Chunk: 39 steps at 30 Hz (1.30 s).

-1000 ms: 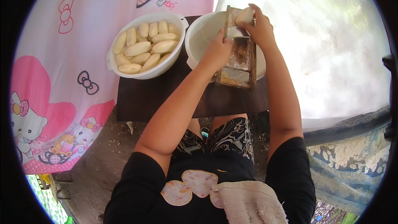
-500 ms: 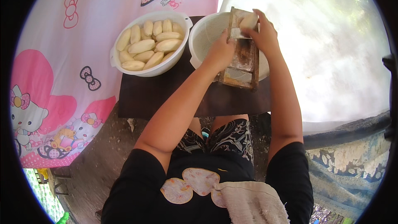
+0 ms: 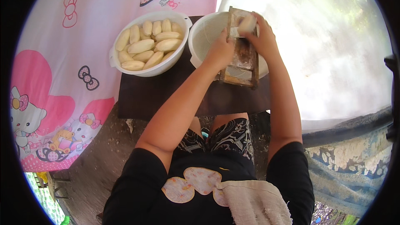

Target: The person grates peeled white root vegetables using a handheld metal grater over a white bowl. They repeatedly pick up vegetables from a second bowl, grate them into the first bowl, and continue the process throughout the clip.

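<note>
While the left hand (image 3: 222, 52) grips the left edge of a wooden-framed slicer (image 3: 242, 59), the right hand (image 3: 263, 38) has its fingers curled around a pale peeled banana (image 3: 248, 23), blurred, against the slicer's far part. The banana sits just left of the right palm, and beyond and to the right of the left hand. Over a white basin (image 3: 198, 34), the slicer lies with its lower end near the person. The left forearm (image 3: 179, 101) angles far and rightward across the dark surface (image 3: 166, 98); the right forearm (image 3: 285, 96) reaches far, leaning slightly left. To the left stands a white bowl (image 3: 114, 59) of peeled bananas (image 3: 142, 47).
</note>
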{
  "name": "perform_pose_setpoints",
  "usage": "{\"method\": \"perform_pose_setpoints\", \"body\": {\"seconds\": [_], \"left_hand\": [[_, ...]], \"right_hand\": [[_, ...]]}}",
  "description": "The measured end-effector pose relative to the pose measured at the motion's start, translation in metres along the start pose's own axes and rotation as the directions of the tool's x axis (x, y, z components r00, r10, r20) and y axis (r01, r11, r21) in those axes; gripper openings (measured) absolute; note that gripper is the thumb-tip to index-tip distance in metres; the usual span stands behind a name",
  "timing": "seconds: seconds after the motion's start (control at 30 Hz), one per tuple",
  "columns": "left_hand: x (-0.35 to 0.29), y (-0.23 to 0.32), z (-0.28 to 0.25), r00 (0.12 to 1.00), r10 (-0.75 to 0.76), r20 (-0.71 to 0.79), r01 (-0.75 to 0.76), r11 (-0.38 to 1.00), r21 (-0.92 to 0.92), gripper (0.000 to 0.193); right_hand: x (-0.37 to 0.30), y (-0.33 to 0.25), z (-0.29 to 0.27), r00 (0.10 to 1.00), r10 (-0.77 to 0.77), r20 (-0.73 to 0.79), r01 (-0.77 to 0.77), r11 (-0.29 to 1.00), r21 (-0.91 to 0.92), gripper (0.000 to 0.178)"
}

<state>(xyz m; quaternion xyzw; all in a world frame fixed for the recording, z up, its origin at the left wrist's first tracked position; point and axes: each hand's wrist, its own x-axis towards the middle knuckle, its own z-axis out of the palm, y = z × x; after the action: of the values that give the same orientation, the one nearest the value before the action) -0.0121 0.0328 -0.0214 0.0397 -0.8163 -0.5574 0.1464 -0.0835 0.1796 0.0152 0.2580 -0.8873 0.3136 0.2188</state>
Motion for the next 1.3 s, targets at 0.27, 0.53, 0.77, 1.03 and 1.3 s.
{"method": "perform_pose_setpoints", "body": {"seconds": [0.27,0.53,0.77,1.03,1.3], "left_hand": [[-0.007,0.012,-0.001,0.999,-0.032,0.0,0.032,0.998,0.058,0.057],[0.003,-0.007,0.004,1.0,0.008,-0.021,-0.008,1.0,-0.012,0.056],[-0.009,0.017,-0.001,0.999,-0.037,-0.01,0.038,0.997,0.069,0.056],[0.003,-0.001,0.002,0.999,-0.044,0.0,0.044,0.999,0.019,0.055],[-0.005,0.013,-0.001,1.0,-0.026,-0.011,0.026,0.997,0.068,0.058]], "right_hand": [[-0.025,-0.015,-0.021,0.999,0.002,0.044,-0.011,0.979,0.202,0.07],[-0.003,0.001,0.001,1.0,-0.025,-0.008,0.026,0.999,0.047,0.069],[-0.005,-0.008,-0.013,0.999,0.048,0.022,-0.051,0.981,0.188,0.066],[-0.025,-0.007,-0.01,1.0,-0.022,0.0,0.022,0.997,0.08,0.068],[0.049,0.03,0.005,0.99,0.096,0.102,-0.102,0.993,0.055,0.077]]}}
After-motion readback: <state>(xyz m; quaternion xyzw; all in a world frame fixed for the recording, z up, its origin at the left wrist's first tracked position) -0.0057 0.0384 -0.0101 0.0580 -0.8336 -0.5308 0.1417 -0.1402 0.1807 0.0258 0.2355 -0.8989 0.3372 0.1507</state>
